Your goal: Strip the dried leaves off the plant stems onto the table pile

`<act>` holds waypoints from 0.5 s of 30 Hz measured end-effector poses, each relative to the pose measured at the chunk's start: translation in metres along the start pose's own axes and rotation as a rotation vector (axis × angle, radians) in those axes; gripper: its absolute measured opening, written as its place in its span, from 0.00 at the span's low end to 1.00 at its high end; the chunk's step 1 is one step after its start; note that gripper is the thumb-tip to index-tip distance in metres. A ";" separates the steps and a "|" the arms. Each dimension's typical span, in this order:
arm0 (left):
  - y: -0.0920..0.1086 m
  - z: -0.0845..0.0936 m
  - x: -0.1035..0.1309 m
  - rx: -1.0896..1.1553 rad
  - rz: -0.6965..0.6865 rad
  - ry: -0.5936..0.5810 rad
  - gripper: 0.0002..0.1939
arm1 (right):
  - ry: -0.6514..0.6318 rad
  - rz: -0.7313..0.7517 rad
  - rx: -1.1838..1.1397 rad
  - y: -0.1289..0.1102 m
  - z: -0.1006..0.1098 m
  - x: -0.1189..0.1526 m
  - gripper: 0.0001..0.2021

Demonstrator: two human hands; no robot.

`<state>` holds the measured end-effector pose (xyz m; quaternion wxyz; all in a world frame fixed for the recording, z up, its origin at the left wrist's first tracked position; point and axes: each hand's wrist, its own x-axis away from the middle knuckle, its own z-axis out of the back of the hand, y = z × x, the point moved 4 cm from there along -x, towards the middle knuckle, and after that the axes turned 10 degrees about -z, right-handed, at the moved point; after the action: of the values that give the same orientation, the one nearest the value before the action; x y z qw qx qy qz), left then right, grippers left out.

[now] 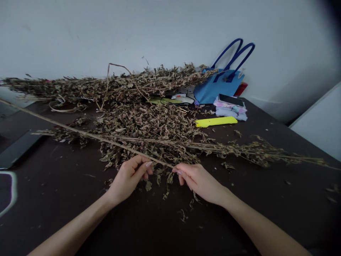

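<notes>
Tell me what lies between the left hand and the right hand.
In the head view, a short stretch of the long dried stem spans the gap from the left hand to the right hand, with dried leaves showing below it.

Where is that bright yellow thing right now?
In the head view, the bright yellow thing lies on the dark table, right of centre, beside the pile of dried leaves and in front of the pale purple bundle.
</notes>
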<state>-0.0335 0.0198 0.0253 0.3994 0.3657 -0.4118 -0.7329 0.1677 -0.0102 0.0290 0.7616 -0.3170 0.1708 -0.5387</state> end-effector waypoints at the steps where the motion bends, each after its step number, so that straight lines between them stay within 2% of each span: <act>1: 0.000 -0.001 0.000 0.019 0.014 -0.008 0.10 | -0.011 -0.007 -0.024 -0.001 0.001 0.000 0.13; 5: -0.001 -0.003 -0.001 0.115 0.069 0.003 0.11 | -0.104 -0.067 -0.158 -0.004 0.000 0.001 0.13; 9: -0.002 -0.007 -0.001 0.289 0.124 0.016 0.16 | -0.174 -0.111 -0.226 -0.005 -0.002 0.002 0.14; 15: -0.008 -0.015 0.002 0.450 0.172 0.020 0.11 | -0.230 -0.108 -0.227 -0.005 -0.008 0.000 0.15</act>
<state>-0.0239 0.0163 0.0116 0.3728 0.4163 -0.5904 -0.5824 0.1590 -0.0139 0.0267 0.7055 -0.4692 0.1250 -0.5162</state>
